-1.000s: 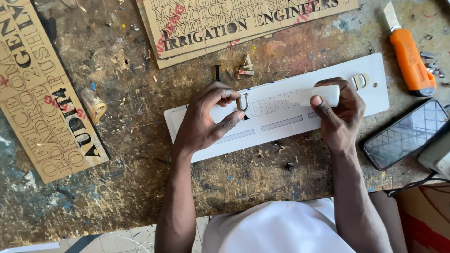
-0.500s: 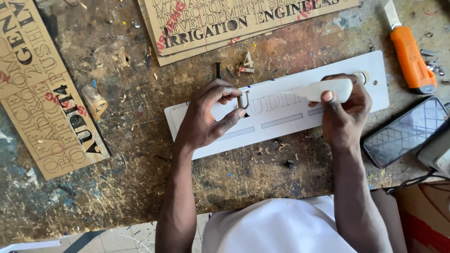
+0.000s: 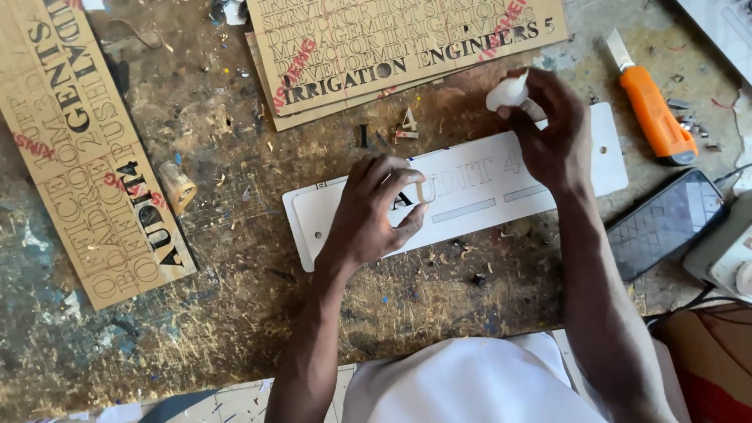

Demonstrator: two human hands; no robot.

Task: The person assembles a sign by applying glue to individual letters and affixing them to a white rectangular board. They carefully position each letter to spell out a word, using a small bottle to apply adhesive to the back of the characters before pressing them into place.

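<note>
A long white sign plate [image 3: 329, 215] with cut-out letter slots lies on the worn wooden bench. My left hand [image 3: 374, 213] rests on its left half and pinches a small pale cut-out letter [image 3: 424, 191] at a slot, beside a dark letter set into the plate. My right hand [image 3: 552, 129] is raised above the plate's right part and grips a small white bottle-like object [image 3: 507, 93] at its fingertips. Two loose cut-out pieces [image 3: 406, 124] lie just beyond the plate.
An orange utility knife [image 3: 652, 108] lies at the upper right. A dark phone [image 3: 667, 221] sits at the right with a white device [image 3: 728, 251] beside it. Brown lettered stencil boards lie at the left [image 3: 86, 149] and top [image 3: 392, 39].
My right hand has lifted the white object off the plate and up toward the far edge. My left hand stays on the plate with the small letter.
</note>
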